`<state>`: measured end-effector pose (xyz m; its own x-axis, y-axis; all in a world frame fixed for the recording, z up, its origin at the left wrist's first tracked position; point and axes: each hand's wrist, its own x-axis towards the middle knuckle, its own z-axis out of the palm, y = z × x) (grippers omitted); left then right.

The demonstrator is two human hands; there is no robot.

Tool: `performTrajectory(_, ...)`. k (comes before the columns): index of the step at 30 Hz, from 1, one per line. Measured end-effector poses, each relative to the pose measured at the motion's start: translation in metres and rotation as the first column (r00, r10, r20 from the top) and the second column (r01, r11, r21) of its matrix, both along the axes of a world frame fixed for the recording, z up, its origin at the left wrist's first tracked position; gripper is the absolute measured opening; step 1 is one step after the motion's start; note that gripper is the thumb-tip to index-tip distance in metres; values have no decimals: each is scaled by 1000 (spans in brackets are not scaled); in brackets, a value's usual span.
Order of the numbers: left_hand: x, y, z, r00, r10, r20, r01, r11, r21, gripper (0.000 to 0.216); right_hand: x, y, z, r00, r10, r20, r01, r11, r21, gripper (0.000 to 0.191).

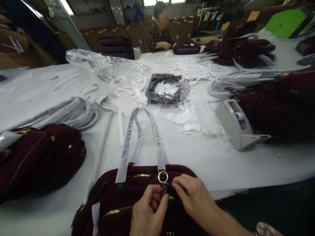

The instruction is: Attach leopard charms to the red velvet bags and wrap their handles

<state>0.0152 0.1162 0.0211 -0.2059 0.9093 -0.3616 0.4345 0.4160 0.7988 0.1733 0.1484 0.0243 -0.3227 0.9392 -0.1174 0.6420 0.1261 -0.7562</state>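
A dark maroon handbag (pixel 140 182) with gold zips lies in front of me. Its two handles (pixel 126 149) stand up, wrapped in pale protective film. A gold ring (pixel 162 177) joins the right handle end to the bag. Just below that ring, my left hand (pixel 149 211) is closed with thumb and fingers round a small dark metal chain (pixel 162 189). My right hand (pixel 193 196) is to the right of it, thumb and forefinger pinched on a thin pale strand (pixel 169 184) that runs toward the ring. The strand's far end is too fine to make out.
Other maroon bags lie at left (pixel 41 160) and right (pixel 280 105). A grey tape dispenser (pixel 236 126) stands on the white table (pixel 192 164). Beyond are a black-and-white patterned box (pixel 169 96) with white scraps and clear plastic (pixel 108 72). A person (pixel 161 36) sits across the table.
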Motion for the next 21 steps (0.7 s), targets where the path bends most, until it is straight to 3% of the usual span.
performTrajectory(7,-5,6,9,915,116,387,-65,988,-144,34,1,1,0,1000,10,25,-10,1000,-15,21)
performTrajectory(15,-14,8,7,871,122,476,-7,972,-237,46,-1,-1,4,1000,11,-15,-12,1000,-28,19)
performTrajectory(21,-12,6,6,888,138,439,-65,982,-178,52,-1,-1,4,999,40,32,-39,999,-25,18)
